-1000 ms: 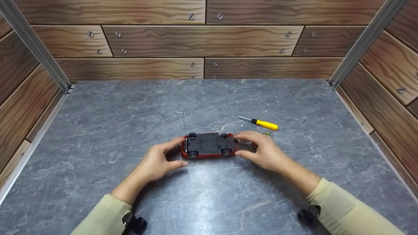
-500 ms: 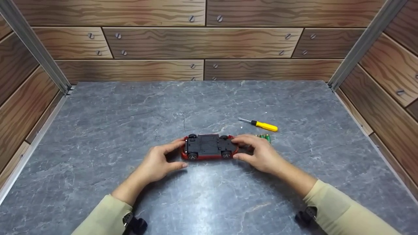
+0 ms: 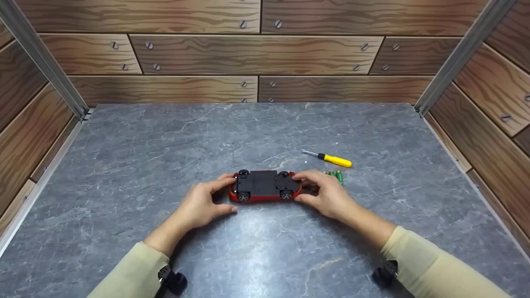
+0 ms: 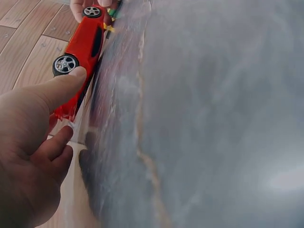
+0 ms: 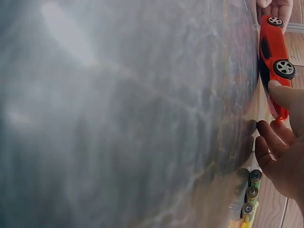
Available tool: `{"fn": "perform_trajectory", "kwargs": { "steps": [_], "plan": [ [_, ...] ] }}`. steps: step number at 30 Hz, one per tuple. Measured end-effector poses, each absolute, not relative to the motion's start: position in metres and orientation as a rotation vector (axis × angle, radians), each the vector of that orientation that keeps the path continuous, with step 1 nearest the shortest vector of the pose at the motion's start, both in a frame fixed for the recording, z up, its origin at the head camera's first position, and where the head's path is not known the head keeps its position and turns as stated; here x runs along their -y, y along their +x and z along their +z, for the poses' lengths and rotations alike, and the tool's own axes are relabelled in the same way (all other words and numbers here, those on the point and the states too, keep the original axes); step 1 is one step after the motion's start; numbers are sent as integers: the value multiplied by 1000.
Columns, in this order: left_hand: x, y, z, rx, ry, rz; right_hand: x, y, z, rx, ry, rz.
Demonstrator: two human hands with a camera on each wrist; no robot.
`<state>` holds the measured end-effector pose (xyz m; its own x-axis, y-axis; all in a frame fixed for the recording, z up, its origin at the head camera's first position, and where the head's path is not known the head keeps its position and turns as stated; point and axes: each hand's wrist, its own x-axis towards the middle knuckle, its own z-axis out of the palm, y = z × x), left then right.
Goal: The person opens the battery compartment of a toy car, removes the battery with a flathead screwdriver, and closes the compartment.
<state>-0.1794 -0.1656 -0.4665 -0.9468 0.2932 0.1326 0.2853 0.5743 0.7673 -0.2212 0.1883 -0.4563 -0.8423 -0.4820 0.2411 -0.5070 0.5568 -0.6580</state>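
A red toy car (image 3: 265, 185) lies upside down on the grey marbled table, its black underside and wheels facing up. My right hand (image 3: 333, 196) grips its right end, index finger at the far corner and thumb at the near corner. At the left end, my left hand (image 3: 203, 203) touches the car with its fingers, while the thumb lies just off the near side. Both wrist views show the car's red side, in the left one (image 4: 85, 42) and the right one (image 5: 273, 52). Fingers partly hide both ends.
Behind my right hand several green batteries (image 3: 338, 176) lie side by side, partly covered by it. A screwdriver (image 3: 337, 160) with a yellow handle rests beyond them, its tip pointing left. Tiny bright specks (image 3: 306, 162) lie near it. Wood-patterned panels (image 3: 256, 54) enclose the table.
My right hand has shifted slightly left and closer round the car's right end, so more of the green batteries shows. The car and my left hand stay nearly where they were.
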Motion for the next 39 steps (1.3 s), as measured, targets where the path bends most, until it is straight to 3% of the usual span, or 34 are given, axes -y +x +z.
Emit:
{"fn": "perform_trajectory", "kwargs": {
  "steps": [39],
  "plan": [
    [156, -186, -461, -2871, 390, 1594, -182, -223, -453, 2612, 757, 1479]
  ]
}}
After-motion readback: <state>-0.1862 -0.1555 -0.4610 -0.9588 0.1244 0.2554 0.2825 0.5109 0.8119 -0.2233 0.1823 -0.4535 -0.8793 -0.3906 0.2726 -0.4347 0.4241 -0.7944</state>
